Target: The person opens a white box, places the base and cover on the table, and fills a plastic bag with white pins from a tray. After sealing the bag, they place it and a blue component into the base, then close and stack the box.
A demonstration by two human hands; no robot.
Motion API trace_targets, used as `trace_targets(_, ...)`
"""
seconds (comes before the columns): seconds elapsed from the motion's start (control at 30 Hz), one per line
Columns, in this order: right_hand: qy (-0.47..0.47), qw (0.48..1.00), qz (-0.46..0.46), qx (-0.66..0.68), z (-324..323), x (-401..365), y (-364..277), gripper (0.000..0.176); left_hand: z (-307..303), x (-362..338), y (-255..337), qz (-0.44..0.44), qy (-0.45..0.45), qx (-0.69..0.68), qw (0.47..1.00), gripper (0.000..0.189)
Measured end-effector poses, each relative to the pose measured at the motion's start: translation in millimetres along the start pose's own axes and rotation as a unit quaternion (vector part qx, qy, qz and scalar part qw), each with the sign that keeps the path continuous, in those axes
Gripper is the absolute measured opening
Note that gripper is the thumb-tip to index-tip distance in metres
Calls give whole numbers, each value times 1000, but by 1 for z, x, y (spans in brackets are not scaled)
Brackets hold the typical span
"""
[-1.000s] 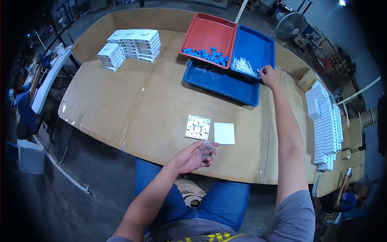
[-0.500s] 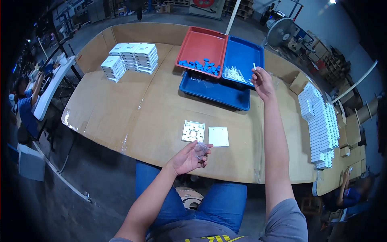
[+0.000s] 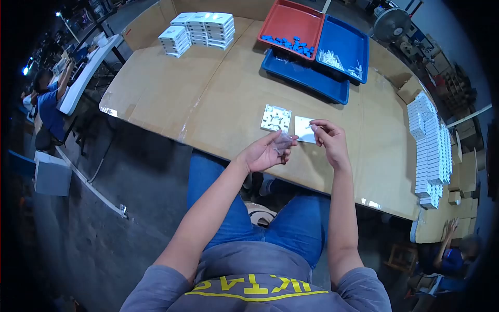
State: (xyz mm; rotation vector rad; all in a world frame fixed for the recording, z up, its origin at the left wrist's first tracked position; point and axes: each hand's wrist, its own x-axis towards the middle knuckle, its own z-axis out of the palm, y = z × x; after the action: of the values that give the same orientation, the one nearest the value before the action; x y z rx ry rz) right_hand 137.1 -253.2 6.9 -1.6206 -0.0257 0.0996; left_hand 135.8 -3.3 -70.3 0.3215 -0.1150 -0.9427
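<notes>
My left hand [image 3: 264,154] is closed round a small clear plastic bag [image 3: 282,143], just in front of the white parts on the table. My right hand [image 3: 332,144] pinches a small white stick-like piece [image 3: 310,126] between thumb and fingertips. It is over a flat white square plate [image 3: 303,136], covering part of it. Left of that plate lies a white square casing [image 3: 275,118] with its inner side up, showing dark slots and raised fittings; the bag overlaps its lower edge in this view.
Beyond my hands stand a red tray [image 3: 291,22] of blue pieces, a blue tray [image 3: 347,44] of white sticks and a lower blue tray [image 3: 306,79]. White boxes [image 3: 200,31] are stacked back left, more white units [image 3: 431,151] at right. Other people sit on both sides.
My right hand has come back from the blue tray to the white plate, bringing the white piece. My left hand still holds the bag. The camera view has shifted.
</notes>
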Motion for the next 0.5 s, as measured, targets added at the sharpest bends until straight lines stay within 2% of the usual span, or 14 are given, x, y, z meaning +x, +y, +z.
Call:
trace_targets(0.07, -5, 999, 4, -37, 13, -15, -6, 19, 1, -2, -1, 2, -11, 16, 1000, 56)
trace_targets(0.17, 0, 998, -59, -39, 34, -21, -15, 15, -5, -3, -2, -1, -13, 23, 1000, 54)
trace_targets(0.3, -74, 968, -64, -230, 38, -17, -38, 8, -4, -4, -2, -5, -6, 27, 1000, 49)
trace_targets(0.4, -135, 946, -111, -274, 40, -3, -39, 11, -4, -5, -3, -6, -16, 37, 999, 45)
trace_targets(0.5, -243, 936, -110, -229, 36, 15, -27, 14, -2, -6, -3, -2, -24, 61, 998, 41)
